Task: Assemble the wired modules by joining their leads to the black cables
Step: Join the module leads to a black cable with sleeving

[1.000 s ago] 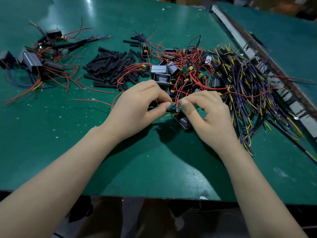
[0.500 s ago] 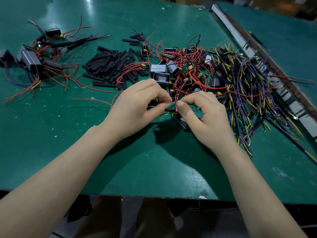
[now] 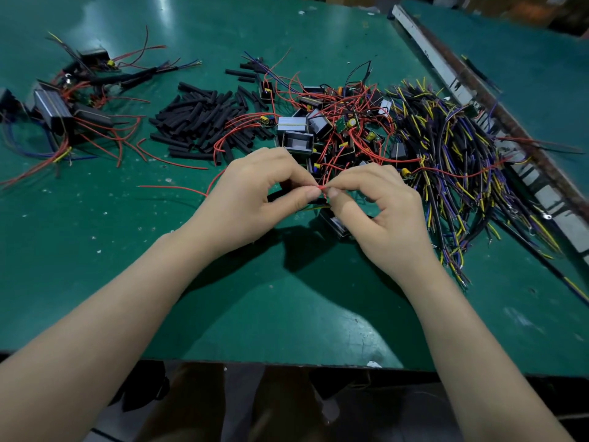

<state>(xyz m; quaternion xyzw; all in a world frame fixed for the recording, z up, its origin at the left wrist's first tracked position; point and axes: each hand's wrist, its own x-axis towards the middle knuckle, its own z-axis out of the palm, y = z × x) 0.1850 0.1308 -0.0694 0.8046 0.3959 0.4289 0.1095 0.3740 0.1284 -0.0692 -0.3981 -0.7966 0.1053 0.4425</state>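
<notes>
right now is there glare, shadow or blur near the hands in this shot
Head view: bright glare on the green table near its front edge, dark shadows under the left hand and right hand; the hands and red lead look sharp, while the wide lens bends and smears the far right edge.

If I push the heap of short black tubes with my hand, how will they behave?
The black tubes look small and thin, so they are probably light and would scatter. They seem round and lie loose on the smooth green table, so single ones may roll. Some touch the red wires and might catch there.
</notes>
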